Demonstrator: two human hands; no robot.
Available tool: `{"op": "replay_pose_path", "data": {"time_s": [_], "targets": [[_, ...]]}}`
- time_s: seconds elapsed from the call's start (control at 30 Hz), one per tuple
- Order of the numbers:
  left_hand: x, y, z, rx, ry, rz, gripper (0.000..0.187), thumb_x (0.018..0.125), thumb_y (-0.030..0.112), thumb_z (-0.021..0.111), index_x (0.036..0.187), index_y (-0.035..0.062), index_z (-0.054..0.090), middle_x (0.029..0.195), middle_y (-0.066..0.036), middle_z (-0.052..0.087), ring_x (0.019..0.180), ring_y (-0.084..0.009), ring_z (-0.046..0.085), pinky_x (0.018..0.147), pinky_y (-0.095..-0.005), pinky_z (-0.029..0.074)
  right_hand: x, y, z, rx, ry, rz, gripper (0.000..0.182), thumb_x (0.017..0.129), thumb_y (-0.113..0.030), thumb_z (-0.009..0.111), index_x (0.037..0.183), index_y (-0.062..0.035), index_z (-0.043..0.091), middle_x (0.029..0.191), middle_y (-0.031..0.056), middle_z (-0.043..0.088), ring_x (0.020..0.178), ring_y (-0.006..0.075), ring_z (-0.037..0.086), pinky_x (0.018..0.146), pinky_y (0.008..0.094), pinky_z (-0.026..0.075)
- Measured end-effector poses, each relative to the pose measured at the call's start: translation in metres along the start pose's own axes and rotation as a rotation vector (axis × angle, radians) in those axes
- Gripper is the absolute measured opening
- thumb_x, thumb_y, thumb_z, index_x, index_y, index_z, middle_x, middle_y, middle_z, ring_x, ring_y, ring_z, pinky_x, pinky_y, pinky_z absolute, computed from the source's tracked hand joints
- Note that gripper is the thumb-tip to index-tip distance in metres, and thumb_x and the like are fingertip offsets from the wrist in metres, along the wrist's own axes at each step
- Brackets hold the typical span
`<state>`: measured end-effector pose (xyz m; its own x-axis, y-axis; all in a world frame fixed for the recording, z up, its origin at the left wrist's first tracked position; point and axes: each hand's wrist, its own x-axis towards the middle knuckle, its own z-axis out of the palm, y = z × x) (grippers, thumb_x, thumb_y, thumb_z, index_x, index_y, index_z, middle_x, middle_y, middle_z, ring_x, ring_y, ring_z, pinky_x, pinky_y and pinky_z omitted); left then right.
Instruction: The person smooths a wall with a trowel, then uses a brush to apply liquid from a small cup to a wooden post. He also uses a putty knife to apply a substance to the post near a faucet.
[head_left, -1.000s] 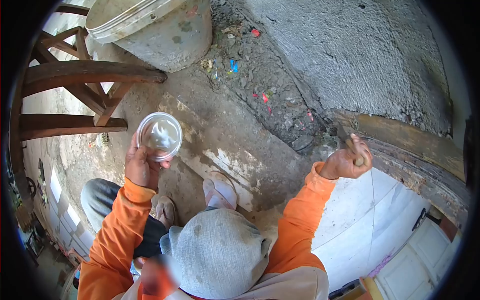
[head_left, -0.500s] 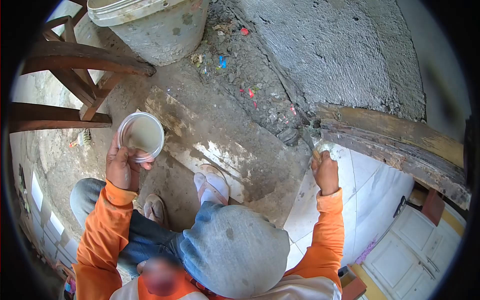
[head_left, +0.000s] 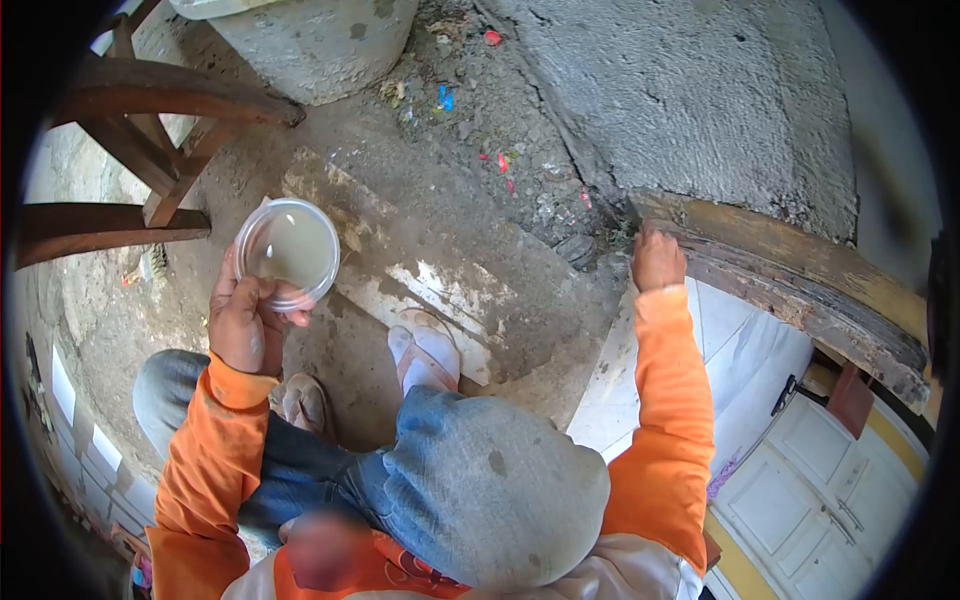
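My left hand (head_left: 247, 318) grips a round, clear plastic tub (head_left: 331, 262) by its near side, thumb over the rim. Pale greyish liquid or paste lies inside the tub. Out to the right, my right hand (head_left: 659, 261) is closed at the end of a weathered wooden beam (head_left: 790, 235), by the foot of the rough grey plastered wall (head_left: 690, 110). In it is a wooden-handled tool, whose handle and narrow blade showed a moment ago; now fingers hide nearly all of it.
A mortar-stained bucket (head_left: 320, 50) stands at the upper left beside dark wooden furniture legs (head_left: 130, 225). Loose rubble (head_left: 470, 130) with coloured scraps lines the wall base. A white-smeared board (head_left: 440, 305) lies by my sandalled foot (head_left: 428, 357). White tiles (head_left: 735, 330) and cabinet doors (head_left: 800, 470) are on the right.
My right hand has moved up and slightly right, to the beam's end, and turned so the tool is mostly hidden. The tub in my left hand has shifted slightly right. The view has shifted a little.
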<state>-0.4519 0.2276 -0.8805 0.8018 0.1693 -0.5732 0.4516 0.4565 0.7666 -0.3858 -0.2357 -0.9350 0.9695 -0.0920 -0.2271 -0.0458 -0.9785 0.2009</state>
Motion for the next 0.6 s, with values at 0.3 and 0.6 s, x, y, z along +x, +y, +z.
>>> {"op": "replay_pose_path", "data": {"time_s": [0.3, 0.6], "targets": [[0.012, -0.005, 0.003, 0.004, -0.034, -0.018, 0.052, 0.076, -0.001, 0.034, 0.128, -0.0004, 0.037, 0.098, -0.016, 0.060, 0.063, -0.0208, 0.063, 0.047, -0.0268, 0.055, 0.033, -0.033, 0.021, -0.205, -0.080, 0.009, 0.018, 0.084, -0.018, 0.049, 0.093, -0.0066, 0.060, 0.085, 0.0194, 0.063, 0.073, 0.0375, 0.064, 0.061, 0.0463, 0.052], [0.010, -0.006, -0.002, -0.023, -0.021, -0.030, 0.052, 0.077, 0.001, 0.036, 0.128, -0.0005, 0.038, 0.101, -0.016, 0.059, 0.066, -0.0218, 0.064, 0.049, -0.0266, 0.056, 0.035, -0.018, -0.003, -0.139, -0.120, 0.039, 0.018, 0.085, -0.020, 0.051, 0.097, -0.0100, 0.061, 0.084, 0.0179, 0.065, 0.078, 0.0376, 0.063, 0.066, 0.0473, 0.051]]}}
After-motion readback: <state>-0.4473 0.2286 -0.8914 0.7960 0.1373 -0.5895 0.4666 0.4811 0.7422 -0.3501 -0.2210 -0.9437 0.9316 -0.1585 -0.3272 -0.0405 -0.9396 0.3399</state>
